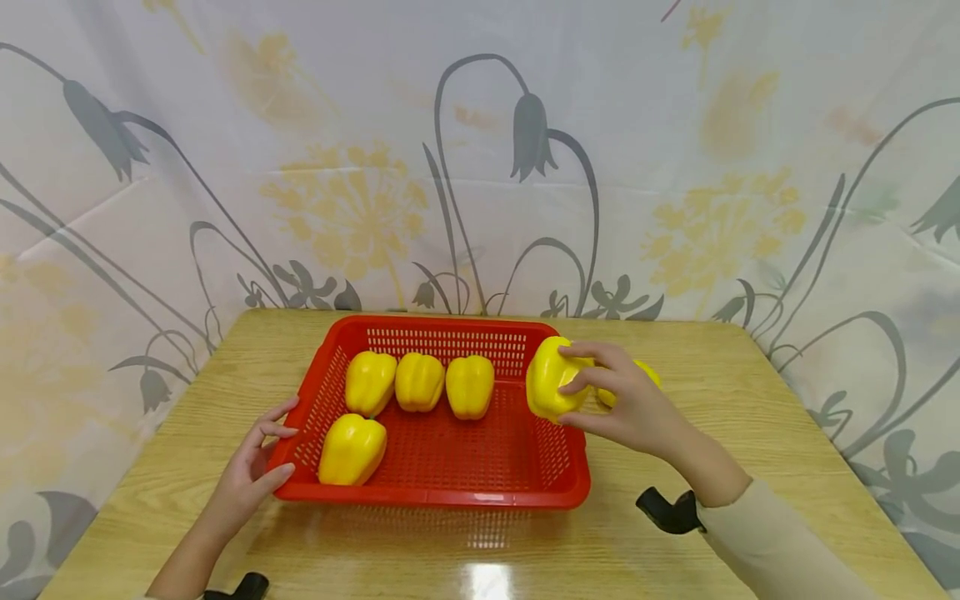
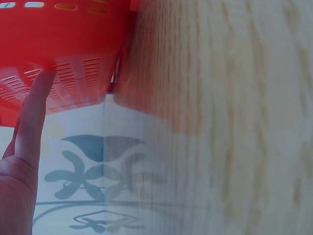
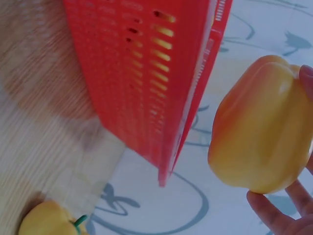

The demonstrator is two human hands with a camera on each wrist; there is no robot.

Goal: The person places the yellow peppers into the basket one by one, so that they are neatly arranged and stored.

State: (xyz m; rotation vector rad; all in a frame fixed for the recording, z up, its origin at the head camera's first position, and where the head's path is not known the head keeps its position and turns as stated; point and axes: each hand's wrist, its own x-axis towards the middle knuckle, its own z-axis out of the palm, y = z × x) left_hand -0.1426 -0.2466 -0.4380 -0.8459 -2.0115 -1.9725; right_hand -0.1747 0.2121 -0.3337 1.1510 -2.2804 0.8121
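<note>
My right hand [image 1: 626,396] grips a yellow bell pepper [image 1: 553,379] between thumb and fingers, above the right end of a red plastic basket [image 1: 431,498]. In the right wrist view this bell pepper [image 3: 261,129] is apart from the basket's outer wall [image 3: 132,73]. At the basket's left side my left hand [image 1: 251,462] holds the rim, with thumb and fingertips at its edge. One finger [image 2: 36,112] lies against the outer wall in the left wrist view. Inside the basket, three yellow bell peppers [image 1: 419,382] stand in a back row, and another bell pepper [image 1: 352,450] lies at the front left.
Another yellow bell pepper [image 1: 647,373], partly hidden behind my right hand, lies on the wooden table [image 1: 720,375] right of the basket. Its green stem [image 3: 79,221] shows in the right wrist view. A flower-patterned cloth [image 1: 480,167] hangs behind the table.
</note>
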